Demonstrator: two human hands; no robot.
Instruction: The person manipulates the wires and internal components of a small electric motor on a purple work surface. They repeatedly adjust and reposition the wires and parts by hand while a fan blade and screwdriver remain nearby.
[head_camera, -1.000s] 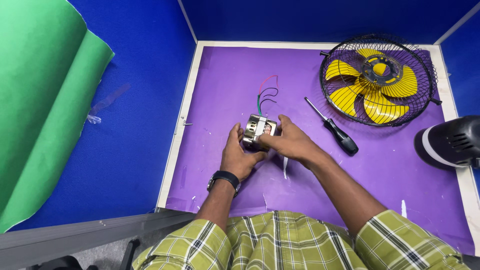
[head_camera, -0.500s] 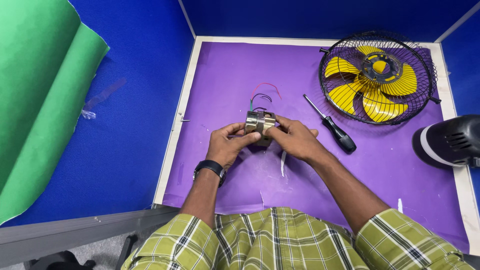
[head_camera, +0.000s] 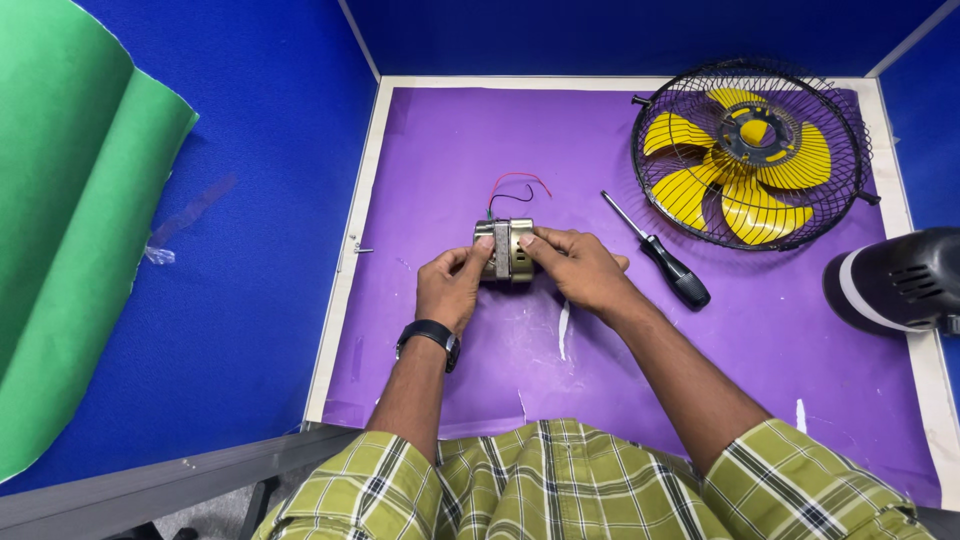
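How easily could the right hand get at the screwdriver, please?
Probably easily: the screwdriver lies uncovered on the purple mat just beside the right hand, though that hand is holding the motor.

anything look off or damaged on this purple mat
Yes. The purple mat has white scuffs and small tears near the hands. A small motor, held by the left hand and right hand, trails loose wires.

bare purple mat leftward, screwdriver, fan rightward
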